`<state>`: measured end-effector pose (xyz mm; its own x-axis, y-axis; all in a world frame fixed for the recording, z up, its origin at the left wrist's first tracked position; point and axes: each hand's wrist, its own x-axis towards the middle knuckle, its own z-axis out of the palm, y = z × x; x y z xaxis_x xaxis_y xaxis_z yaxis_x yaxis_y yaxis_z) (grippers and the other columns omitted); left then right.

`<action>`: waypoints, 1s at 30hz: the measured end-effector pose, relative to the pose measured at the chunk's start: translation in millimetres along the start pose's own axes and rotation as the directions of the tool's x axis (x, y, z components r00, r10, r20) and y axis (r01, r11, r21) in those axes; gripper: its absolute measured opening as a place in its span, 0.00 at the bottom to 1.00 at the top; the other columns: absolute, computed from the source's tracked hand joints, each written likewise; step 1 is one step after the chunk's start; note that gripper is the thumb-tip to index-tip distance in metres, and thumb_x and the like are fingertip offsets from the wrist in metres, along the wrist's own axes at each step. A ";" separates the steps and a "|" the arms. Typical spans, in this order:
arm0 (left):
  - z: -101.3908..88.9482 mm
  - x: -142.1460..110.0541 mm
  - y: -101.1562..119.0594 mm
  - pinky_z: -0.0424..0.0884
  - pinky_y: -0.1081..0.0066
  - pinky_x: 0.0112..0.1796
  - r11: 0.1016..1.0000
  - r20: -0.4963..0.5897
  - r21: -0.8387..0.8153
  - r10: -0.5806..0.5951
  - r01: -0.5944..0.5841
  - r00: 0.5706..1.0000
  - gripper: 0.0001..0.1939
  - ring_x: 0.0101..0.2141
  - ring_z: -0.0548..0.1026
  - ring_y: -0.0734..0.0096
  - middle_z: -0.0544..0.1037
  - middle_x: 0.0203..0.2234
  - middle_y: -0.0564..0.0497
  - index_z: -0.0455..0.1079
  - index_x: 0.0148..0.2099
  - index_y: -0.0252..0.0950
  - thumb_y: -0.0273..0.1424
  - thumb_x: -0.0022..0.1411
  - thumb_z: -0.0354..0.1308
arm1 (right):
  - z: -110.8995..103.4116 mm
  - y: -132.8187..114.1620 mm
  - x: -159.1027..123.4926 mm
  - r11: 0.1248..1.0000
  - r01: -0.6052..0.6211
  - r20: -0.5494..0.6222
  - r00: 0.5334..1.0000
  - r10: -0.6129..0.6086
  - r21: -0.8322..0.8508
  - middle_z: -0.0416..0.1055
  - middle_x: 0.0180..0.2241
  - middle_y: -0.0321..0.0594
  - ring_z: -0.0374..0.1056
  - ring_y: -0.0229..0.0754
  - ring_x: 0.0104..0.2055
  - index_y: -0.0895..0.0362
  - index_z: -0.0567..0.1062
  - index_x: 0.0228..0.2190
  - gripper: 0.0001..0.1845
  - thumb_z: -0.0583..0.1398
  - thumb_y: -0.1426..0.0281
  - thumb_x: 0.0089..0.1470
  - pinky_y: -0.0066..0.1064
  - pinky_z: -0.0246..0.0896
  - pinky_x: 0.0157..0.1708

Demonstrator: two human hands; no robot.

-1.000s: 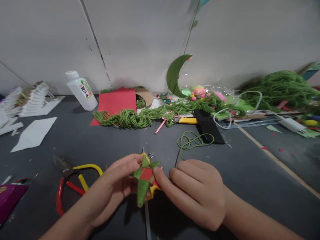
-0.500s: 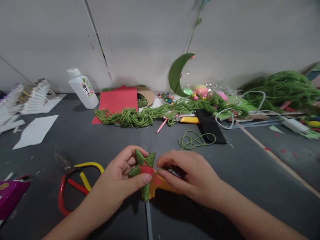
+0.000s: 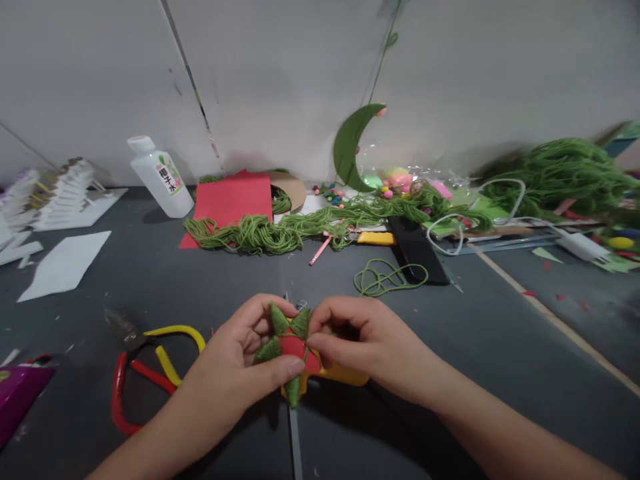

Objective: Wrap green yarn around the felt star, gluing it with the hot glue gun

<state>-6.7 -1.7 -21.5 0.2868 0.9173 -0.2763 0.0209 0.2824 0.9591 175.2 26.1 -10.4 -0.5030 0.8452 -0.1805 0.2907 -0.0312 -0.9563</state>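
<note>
My left hand grips a small red paper star whose points are wound with green yarn; thumb lies across its lower part, fingers curl behind. My right hand pinches at the star's right side with thumb and forefinger, fingers curled. What those fingertips pinch is too small to make out. Under the star lies a yellow object on the dark table, partly hidden by my hands.
Red and yellow pliers lie left of my hands. Behind them are a loose yarn loop, a black phone, a long skein of green yarn, red paper, a white bottle, a green crescent and white paper.
My right hand has moved left and closed in on the star's right side. The left hand keeps its hold and the star has turned only slightly.
</note>
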 end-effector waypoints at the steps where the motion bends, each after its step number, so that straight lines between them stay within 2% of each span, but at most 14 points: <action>1: 0.0 -0.7 -0.2 0.68 0.79 0.34 1.000 -0.012 0.006 0.005 -0.005 1.000 0.15 0.33 0.71 0.75 0.73 0.31 0.57 0.64 0.41 0.42 0.28 0.51 0.62 | 1.7 0.5 0.4 0.998 -0.025 0.006 1.000 0.025 0.064 0.67 0.20 0.32 0.60 0.31 0.22 0.59 0.70 0.23 0.05 0.59 0.72 0.48 0.23 0.54 0.24; 6: 1.1 -2.3 0.5 0.68 0.79 0.32 0.997 -0.051 0.076 0.034 -0.030 0.998 0.13 0.32 0.72 0.74 0.73 0.29 0.56 0.66 0.40 0.41 0.28 0.52 0.62 | 5.7 3.0 1.8 0.916 -0.149 0.096 0.988 0.121 0.373 0.68 0.18 0.31 0.62 0.30 0.20 0.58 0.68 0.21 0.05 0.59 0.73 0.47 0.22 0.53 0.21; 10: 0.9 -1.2 -0.9 0.69 0.79 0.34 0.996 -0.037 0.077 0.057 -0.054 0.998 0.13 0.33 0.73 0.74 0.74 0.31 0.56 0.66 0.41 0.43 0.29 0.53 0.61 | 6.3 4.7 2.6 0.861 -0.179 0.121 0.983 0.137 0.476 0.68 0.16 0.31 0.62 0.29 0.18 0.59 0.69 0.22 0.06 0.60 0.71 0.48 0.20 0.49 0.18; 14: -0.8 1.5 -5.4 0.68 0.80 0.35 0.997 -0.027 0.020 0.081 -0.081 0.996 0.12 0.34 0.73 0.75 0.73 0.32 0.57 0.68 0.40 0.44 0.29 0.52 0.62 | 6.1 5.5 3.3 0.868 -0.144 0.082 0.990 0.119 0.475 0.68 0.15 0.30 0.61 0.29 0.18 0.58 0.70 0.22 0.07 0.61 0.70 0.47 0.21 0.52 0.20; 19: -2.3 5.1 -6.7 0.67 0.82 0.33 0.996 -0.013 -0.069 0.056 -0.057 0.998 0.12 0.33 0.72 0.77 0.74 0.29 0.57 0.70 0.38 0.42 0.26 0.50 0.64 | 3.9 5.1 4.5 0.918 -0.114 0.033 0.993 0.110 0.379 0.69 0.18 0.32 0.63 0.31 0.19 0.58 0.70 0.22 0.08 0.64 0.69 0.44 0.24 0.57 0.24; 26: 0.3 5.7 -5.5 0.68 0.81 0.30 0.955 0.002 -0.295 0.017 -0.016 1.000 0.12 0.29 0.73 0.78 0.76 0.26 0.56 0.70 0.35 0.39 0.23 0.48 0.65 | 5.9 8.8 5.1 0.922 -0.097 0.034 0.995 0.092 0.376 0.67 0.18 0.31 0.62 0.31 0.21 0.59 0.71 0.23 0.05 0.60 0.70 0.47 0.24 0.55 0.25; 30: 0.1 5.3 -6.2 0.68 0.80 0.31 0.935 -0.040 -0.355 -0.005 -0.009 0.999 0.11 0.28 0.72 0.78 0.75 0.25 0.56 0.68 0.34 0.37 0.23 0.48 0.65 | 10.4 8.2 4.7 0.958 -0.024 -0.043 0.998 0.038 0.287 0.66 0.19 0.31 0.61 0.32 0.22 0.59 0.72 0.23 0.04 0.60 0.71 0.46 0.24 0.55 0.24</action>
<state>-5.3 1.4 -28.9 0.2482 0.9263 -0.2835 -0.3235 0.3551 0.8771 166.9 24.3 -21.5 -0.4562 0.8655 -0.2070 0.0571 -0.2036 -0.9774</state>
